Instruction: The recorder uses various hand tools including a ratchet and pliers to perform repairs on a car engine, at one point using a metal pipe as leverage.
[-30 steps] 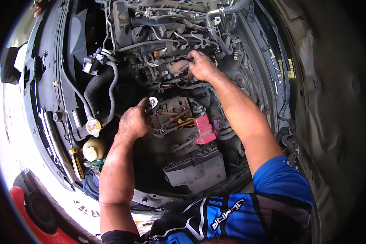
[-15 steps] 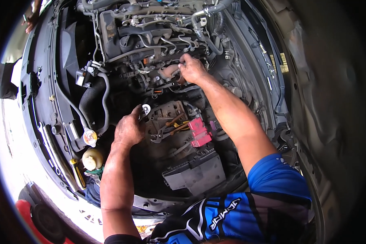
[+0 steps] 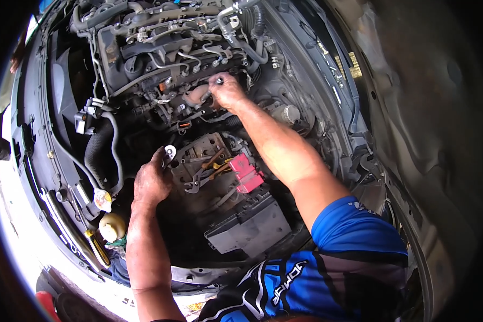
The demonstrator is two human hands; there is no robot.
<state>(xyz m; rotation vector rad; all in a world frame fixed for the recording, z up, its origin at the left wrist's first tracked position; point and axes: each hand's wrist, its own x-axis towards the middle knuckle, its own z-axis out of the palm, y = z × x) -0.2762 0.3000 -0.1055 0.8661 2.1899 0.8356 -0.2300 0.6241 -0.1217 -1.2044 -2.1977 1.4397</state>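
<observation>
I look down into an open engine bay (image 3: pixel 145 64), the engine stripped of its cover, hoses and wiring bare. Below my right grip sits the battery tray (image 3: pixel 204 161) with loose wrenches (image 3: pixel 206 170) and a red terminal cover (image 3: pixel 245 173). My right hand (image 3: pixel 226 91) is clenched on a small tool at a fitting above; my left hand (image 3: pixel 151 182) grasps a white-tipped part beside the tray. Work looks midway: fasteners remain.
</observation>
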